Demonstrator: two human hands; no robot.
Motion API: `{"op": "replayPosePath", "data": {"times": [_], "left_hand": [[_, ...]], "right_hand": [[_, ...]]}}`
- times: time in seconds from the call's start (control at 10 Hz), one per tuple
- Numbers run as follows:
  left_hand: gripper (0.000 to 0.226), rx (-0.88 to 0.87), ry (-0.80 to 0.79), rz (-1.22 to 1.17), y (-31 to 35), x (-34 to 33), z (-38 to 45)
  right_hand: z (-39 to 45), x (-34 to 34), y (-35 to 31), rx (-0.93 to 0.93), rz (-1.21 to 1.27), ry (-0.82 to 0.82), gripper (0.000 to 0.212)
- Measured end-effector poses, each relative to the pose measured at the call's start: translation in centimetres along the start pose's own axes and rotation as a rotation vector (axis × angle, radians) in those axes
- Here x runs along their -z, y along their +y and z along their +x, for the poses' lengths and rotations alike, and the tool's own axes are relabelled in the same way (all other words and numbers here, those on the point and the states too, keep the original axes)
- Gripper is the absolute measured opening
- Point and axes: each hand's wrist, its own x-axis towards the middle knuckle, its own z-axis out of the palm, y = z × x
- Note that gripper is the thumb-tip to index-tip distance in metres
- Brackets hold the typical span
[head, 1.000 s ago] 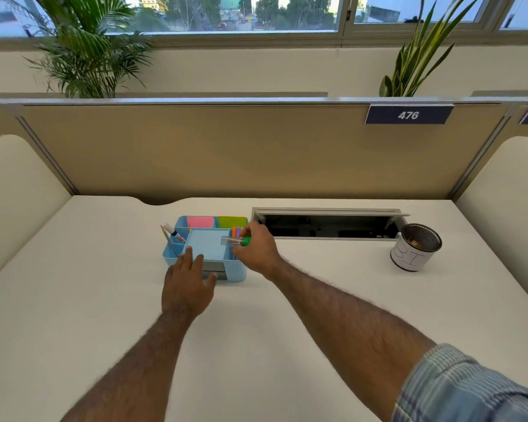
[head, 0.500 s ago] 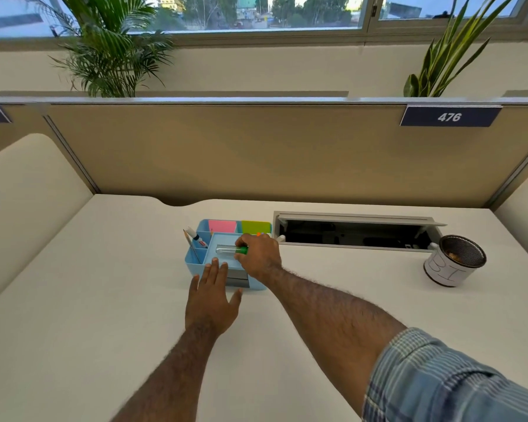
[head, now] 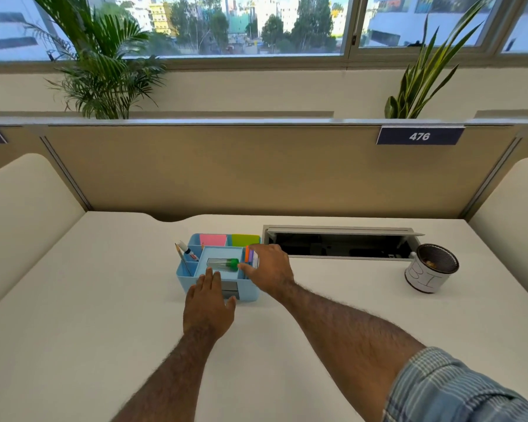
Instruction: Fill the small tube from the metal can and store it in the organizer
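A small clear tube with a green cap (head: 223, 264) lies on its side in the middle compartment of the light blue organizer (head: 186, 278). My right hand (head: 269, 269) hovers just right of the tube, fingers spread and holding nothing. Flat against the organizer's front wall rests my left hand (head: 208, 303), its fingertips at the rim. The metal mesh can (head: 430, 272), wrapped in white paper, stands far to the right on the desk.
The organizer also holds a pencil and a marker (head: 186, 251) at its left, pink and green sticky notes (head: 230, 240) at the back, and coloured tabs at its right. An open cable tray (head: 342, 243) sits behind my right hand. A beige partition closes the desk's back.
My right hand has let go of the tube, which now lies in the middle compartment, and has drawn back slightly to the right. My left hand stays at the organizer's front.
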Motion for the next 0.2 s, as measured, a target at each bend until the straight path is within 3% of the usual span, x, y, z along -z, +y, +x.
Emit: {"op": "replayPosePath", "data": {"times": [0.1,0.2], "left_hand": [[0.075,-0.010,0.090,-0.036,2.3,1.6,-0.5],[0.071,-0.066,0.074,-0.023,4.0,2.9,-0.3]], "right_hand": [[-0.8,2.3,1.6,0.007,-0.047,0.041,0.060],[-1.3,5.1,2.8,-0.004,-0.115,0.048,0.057]]}}
